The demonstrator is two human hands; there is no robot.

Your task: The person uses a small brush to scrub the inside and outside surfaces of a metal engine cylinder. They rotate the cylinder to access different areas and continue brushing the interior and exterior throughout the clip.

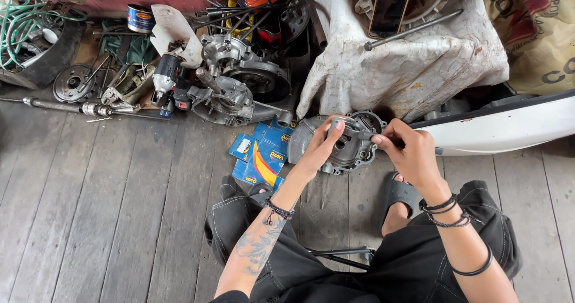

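Left hand grips metal engine cover by rim; right hand pinches small part on it. Likely heavy, rigid, greasy; 2-hand rim hold safest.

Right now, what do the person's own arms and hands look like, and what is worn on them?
Both arms are bare, no sleeves or gloves. The left hand has a thin dark beaded bracelet at the wrist, and a grey tattoo runs along the forearm. The right hand has several black cord bracelets at the wrist and one black band further up.

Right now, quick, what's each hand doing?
Left hand: closed on the metal cover.
Right hand: fingers pinched at the cover's edge; what they pinch cannot be told.
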